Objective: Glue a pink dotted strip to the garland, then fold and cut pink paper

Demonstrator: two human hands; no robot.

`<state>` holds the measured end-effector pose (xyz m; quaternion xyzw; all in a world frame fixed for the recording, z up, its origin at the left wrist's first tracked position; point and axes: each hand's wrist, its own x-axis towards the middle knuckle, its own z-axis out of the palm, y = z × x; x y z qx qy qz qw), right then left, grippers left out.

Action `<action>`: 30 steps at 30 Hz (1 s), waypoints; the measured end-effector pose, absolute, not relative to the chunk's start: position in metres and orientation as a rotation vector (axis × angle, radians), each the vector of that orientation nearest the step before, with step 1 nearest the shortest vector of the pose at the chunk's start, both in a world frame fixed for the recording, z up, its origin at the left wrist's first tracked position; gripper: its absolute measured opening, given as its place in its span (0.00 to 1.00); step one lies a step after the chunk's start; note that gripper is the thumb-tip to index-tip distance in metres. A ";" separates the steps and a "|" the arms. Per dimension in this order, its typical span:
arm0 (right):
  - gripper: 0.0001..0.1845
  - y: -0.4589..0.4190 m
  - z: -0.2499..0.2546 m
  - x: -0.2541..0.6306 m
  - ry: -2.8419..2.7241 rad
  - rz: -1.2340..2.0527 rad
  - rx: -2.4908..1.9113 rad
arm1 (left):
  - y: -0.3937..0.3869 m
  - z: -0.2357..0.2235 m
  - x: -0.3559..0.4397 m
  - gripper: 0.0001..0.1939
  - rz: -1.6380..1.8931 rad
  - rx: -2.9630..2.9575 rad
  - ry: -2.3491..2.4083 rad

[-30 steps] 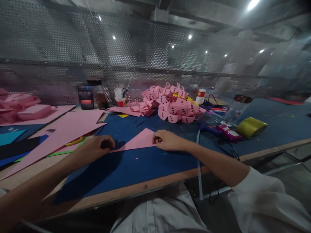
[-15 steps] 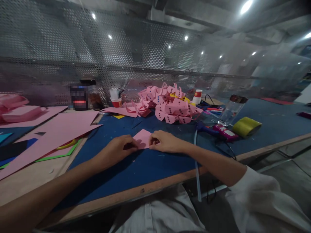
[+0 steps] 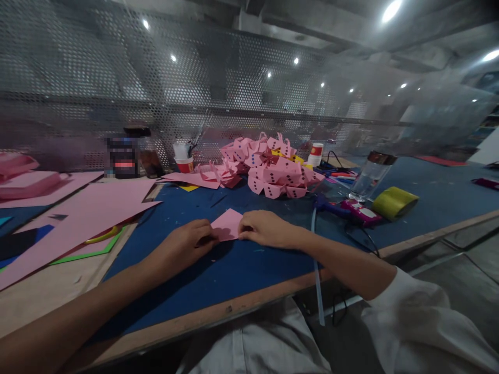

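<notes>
A small folded piece of pink paper [image 3: 228,224] lies on the blue mat [image 3: 249,265] in front of me. My left hand [image 3: 187,243] presses its left edge with fingers curled down on it. My right hand [image 3: 264,228] pinches the right edge, fingers closed on the paper. Both hands sit close together, with only the paper's pointed top showing between them. Behind them is a heap of folded pink paper pieces with dark dots [image 3: 273,171].
Large pink sheets [image 3: 78,218] overlap coloured card at the left. A clear jar [image 3: 370,176], a yellow tape roll [image 3: 393,202] and a purple glue gun [image 3: 351,210] with its cable lie at the right. Paper cups [image 3: 185,158] stand before the perforated metal wall. The table's wooden edge [image 3: 241,306] runs near my lap.
My left hand has slid right, folding the wide pink triangle over into a small piece. Now both hands press it close together; the right hand has hardly moved.
</notes>
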<state>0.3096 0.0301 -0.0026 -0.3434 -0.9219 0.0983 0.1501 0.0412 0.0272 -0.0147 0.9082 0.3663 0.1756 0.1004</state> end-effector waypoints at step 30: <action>0.09 0.028 0.019 0.316 -2.509 0.684 -1.315 | 0.035 -0.011 0.039 0.17 0.560 2.295 1.284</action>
